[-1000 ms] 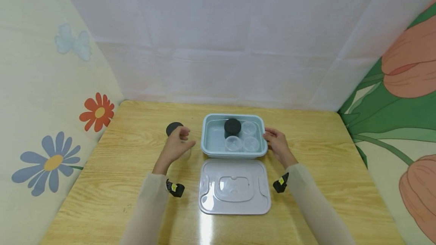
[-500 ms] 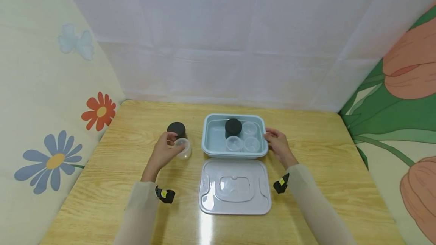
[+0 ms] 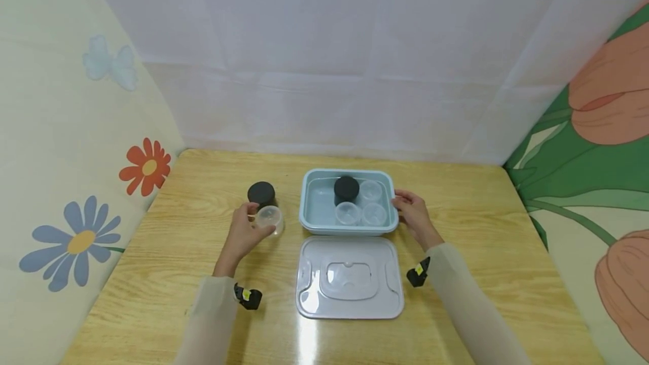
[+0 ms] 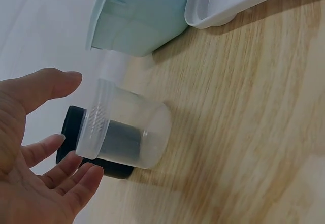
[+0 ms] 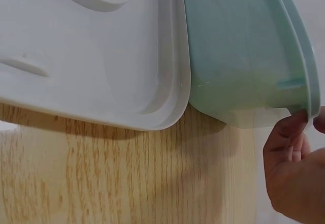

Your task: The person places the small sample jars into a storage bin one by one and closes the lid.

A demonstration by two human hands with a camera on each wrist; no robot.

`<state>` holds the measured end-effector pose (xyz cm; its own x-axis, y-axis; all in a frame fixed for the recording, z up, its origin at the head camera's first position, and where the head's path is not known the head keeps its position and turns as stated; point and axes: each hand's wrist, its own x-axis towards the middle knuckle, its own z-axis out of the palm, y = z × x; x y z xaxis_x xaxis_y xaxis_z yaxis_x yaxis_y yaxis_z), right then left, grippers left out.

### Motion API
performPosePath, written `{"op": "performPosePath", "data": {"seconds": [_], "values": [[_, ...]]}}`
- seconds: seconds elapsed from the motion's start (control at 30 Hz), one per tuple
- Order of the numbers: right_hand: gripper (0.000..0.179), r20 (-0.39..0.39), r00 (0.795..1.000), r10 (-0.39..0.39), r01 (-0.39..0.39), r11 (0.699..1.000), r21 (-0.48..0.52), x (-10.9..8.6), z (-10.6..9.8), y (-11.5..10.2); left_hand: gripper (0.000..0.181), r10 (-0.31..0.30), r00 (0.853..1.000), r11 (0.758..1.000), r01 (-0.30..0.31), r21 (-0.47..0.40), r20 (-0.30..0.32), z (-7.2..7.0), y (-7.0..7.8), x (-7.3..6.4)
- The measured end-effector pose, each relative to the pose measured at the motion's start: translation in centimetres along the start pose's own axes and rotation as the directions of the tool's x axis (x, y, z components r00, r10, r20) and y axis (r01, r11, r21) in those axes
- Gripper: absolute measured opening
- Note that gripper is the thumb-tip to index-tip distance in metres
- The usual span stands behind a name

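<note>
My left hand [image 3: 244, 234] is spread around a clear plastic jar [image 4: 134, 127] with a translucent screw lid, standing upright on the table. In the left wrist view the thumb is apart from the lid and the fingertips are right at its edge. Just behind it stands a black-lidded jar [image 3: 261, 192]. My right hand [image 3: 413, 216] pinches the right rim of a light blue plastic box [image 5: 238, 46], thumb on one side and fingers on the other. Inside the box are a black jar [image 3: 347, 187] and three clear jars [image 3: 348, 214], grouped toward the right.
A whitish translucent box lid [image 3: 350, 303] lies flat in front of the blue box. The wooden table [image 3: 481, 297] ends at a white cloth [image 3: 324, 111] behind, with printed flower cloths on both sides.
My left hand has drawn back left and toward me, from over the jars to around the clear jar, uncovering the black-lidded one. The right hand stays at the box rim.
</note>
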<state>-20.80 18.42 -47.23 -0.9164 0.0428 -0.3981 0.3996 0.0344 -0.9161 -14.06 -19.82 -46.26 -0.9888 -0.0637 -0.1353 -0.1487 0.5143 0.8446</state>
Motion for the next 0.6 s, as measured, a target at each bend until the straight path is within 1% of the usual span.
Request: {"op": "performPosePath", "data": {"seconds": [0.1, 0.23, 0.47, 0.6], "values": [[0.043, 0.0, 1.0, 0.002, -0.002, 1.0, 0.006, 0.0, 0.0, 0.0, 0.069, 0.006, 1.0, 1.0, -0.006, -0.015, -0.006, 0.3, -0.1, 0.0], [0.042, 0.002, 1.0, 0.003, -0.003, 1.0, 0.008, -0.1, 0.1, -0.1, 0.069, 0.016, 1.0, 1.0, -0.016, -0.014, -0.022, 0.6, -0.3, 0.1], [0.043, 0.003, 1.0, 0.001, -0.001, 1.0, 0.006, -0.2, 0.1, -0.1, 0.07, 0.002, 1.0, 1.0, -0.002, -0.011, -0.031, 1.2, -0.9, 0.3], [0.043, 0.003, 1.0, 0.005, -0.005, 1.0, -0.004, -0.2, 0.1, -0.2, 0.069, 0.009, 0.999, 1.0, -0.01, -0.014, -0.044, 1.4, -1.3, 0.4]]}}
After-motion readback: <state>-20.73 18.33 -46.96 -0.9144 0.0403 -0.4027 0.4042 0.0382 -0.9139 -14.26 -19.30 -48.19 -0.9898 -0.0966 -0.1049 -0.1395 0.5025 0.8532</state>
